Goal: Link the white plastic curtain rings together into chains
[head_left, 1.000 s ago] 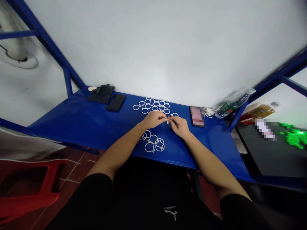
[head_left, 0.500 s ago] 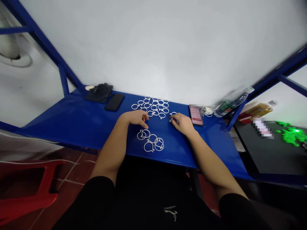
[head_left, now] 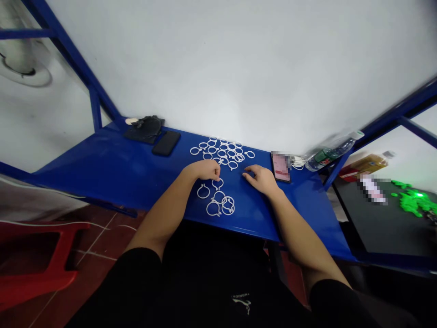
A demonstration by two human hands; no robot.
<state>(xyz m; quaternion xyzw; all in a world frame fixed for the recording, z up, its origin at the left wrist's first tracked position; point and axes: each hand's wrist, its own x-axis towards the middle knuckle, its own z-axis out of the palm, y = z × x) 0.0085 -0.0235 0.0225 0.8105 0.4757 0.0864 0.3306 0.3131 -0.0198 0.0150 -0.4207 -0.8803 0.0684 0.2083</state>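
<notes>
My left hand (head_left: 209, 170) is closed, its fingertips pinching a white plastic ring (head_left: 217, 184) with small clip-like ends. Just below lie several more rings: a single ring (head_left: 203, 192) to the left and an overlapping cluster (head_left: 213, 209) near the table's front edge. To the right, my right hand (head_left: 262, 179) hovers low over or rests on the table with thumb and fingers apart, holding nothing visible. Beyond both hands, a larger group of white rings (head_left: 223, 147) is spread near the wall, partly overlapping. One ring (head_left: 250, 155) sits at that group's right end.
On the blue table (head_left: 143, 182), a black phone (head_left: 166, 143) and dark crumpled material (head_left: 146, 127) lie at the back left. A lit phone (head_left: 281, 166), white cable (head_left: 298, 161) and plastic bottle (head_left: 324, 156) are at the right. Green pieces (head_left: 411, 198) lie on a dark surface (head_left: 385, 228) beyond.
My left hand has moved right and taken hold of a ring from the near group. My right hand has drawn back from a ring, which now lies at the far group's right end.
</notes>
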